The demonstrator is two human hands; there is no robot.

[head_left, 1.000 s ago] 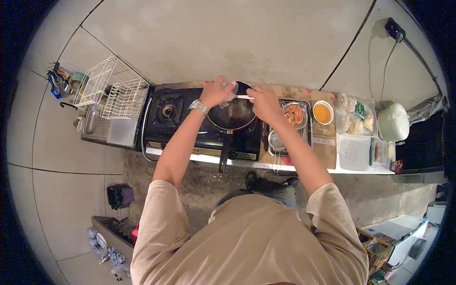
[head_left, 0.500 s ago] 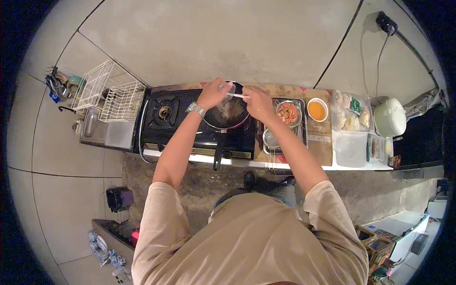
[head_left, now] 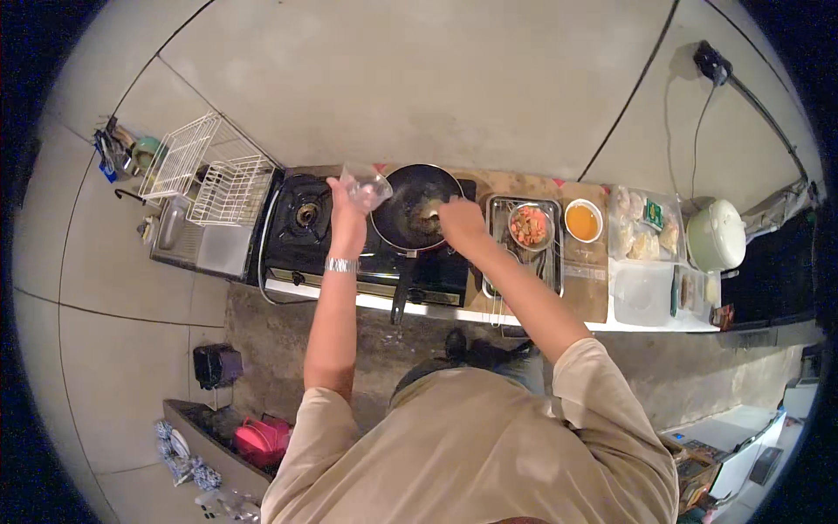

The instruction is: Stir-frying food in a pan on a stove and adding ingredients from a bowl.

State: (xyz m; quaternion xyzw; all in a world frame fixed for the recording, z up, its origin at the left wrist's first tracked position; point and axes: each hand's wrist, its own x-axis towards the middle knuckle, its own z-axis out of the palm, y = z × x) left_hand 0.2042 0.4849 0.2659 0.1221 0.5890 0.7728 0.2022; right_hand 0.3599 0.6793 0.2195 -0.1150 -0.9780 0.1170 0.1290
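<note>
My left hand (head_left: 350,218), a metal watch at its wrist, holds a clear plastic bowl (head_left: 365,184) tilted beside the left rim of a dark frying pan (head_left: 415,182). The pan sits on the black stove (head_left: 284,252), its black handle pointing toward me. In its middle lies some brownish, finely chopped food (head_left: 423,224). My right hand (head_left: 463,224) is closed over the pan's right edge on a small pale-tipped utensil (head_left: 432,206), its tip in the pan by the food. The fingers hide most of its handle.
Right of the stove, a metal tray (head_left: 559,281) carries a bowl of diced orange and brown food (head_left: 530,227). Beyond it stand a bowl of orange liquid (head_left: 583,220), a clear tub with bagged food (head_left: 644,229) and a pale green pot-like cooker (head_left: 716,234). A white dish rack (head_left: 229,194) is at left.
My left hand has moved left with the clear bowl, off the pan's middle. My right hand has lowered toward the pan, bringing the utensil down to the food.
</note>
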